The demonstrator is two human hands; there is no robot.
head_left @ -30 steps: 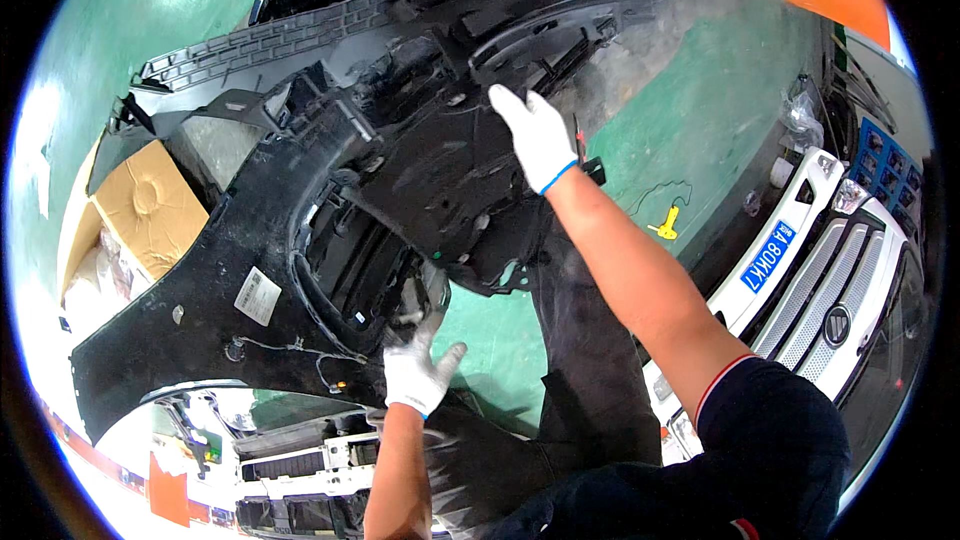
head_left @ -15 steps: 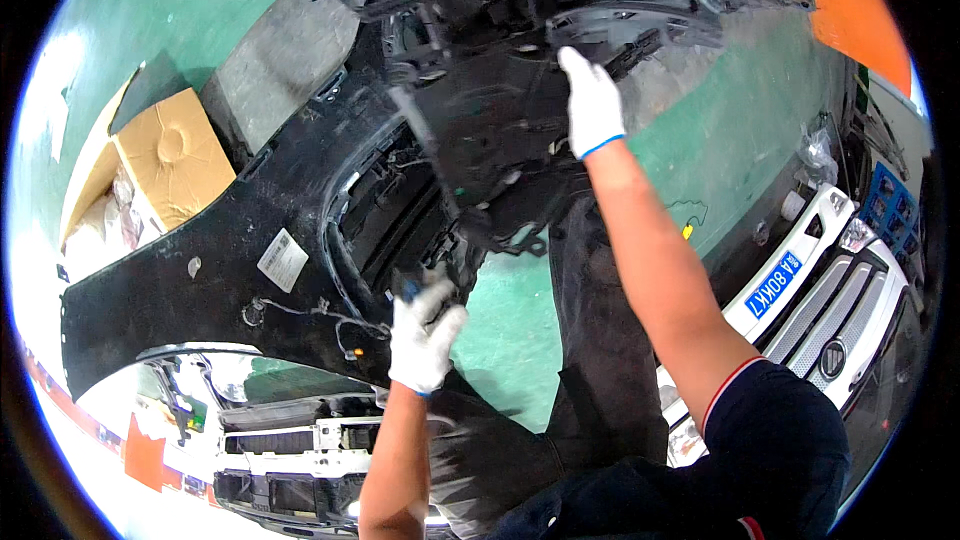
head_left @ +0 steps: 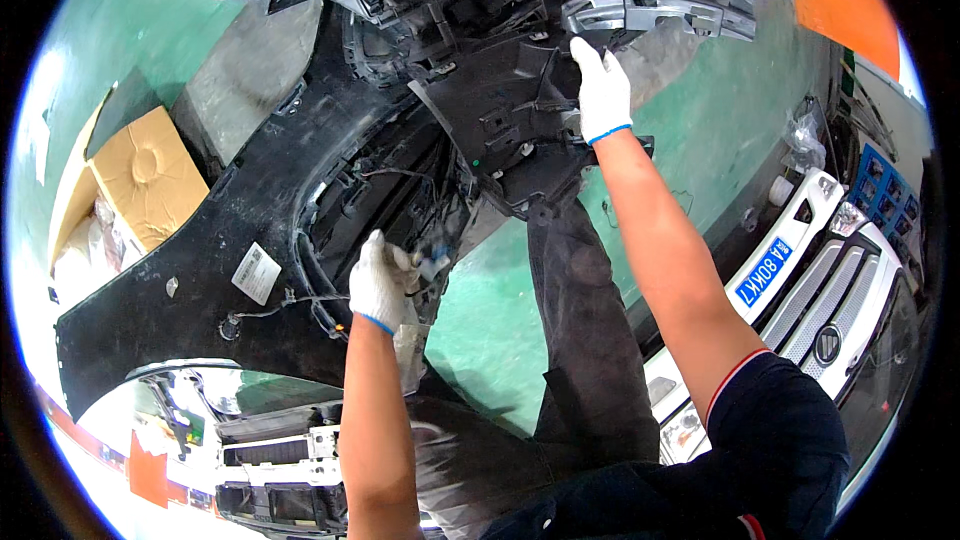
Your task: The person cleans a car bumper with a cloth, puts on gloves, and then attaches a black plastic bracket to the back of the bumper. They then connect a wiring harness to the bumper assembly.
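Green shop floor [head_left: 500, 320] w/ a black bumper [head_left: 250, 210] lying inside-up. Left hand [head_left: 380, 280] pinches a small connector [head_left: 435, 262]; right hand [head_left: 602, 90] lies flat, fingers together, on the bumper's center.

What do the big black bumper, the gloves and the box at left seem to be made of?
Bumper: likely moulded plastic, matt black, with ribs and clip mounts on its inner side. Left hand and right hand: white knit gloves, probably cotton, blue cuff edging. Box: brown cardboard, dull, creased.

The room is bright. Light shines white on the green floor [head_left: 180, 0] near the top left and washes out the lower left edge. The round picture bends lines at its dark rim. The black bumper [head_left: 250, 230] looks sharp.
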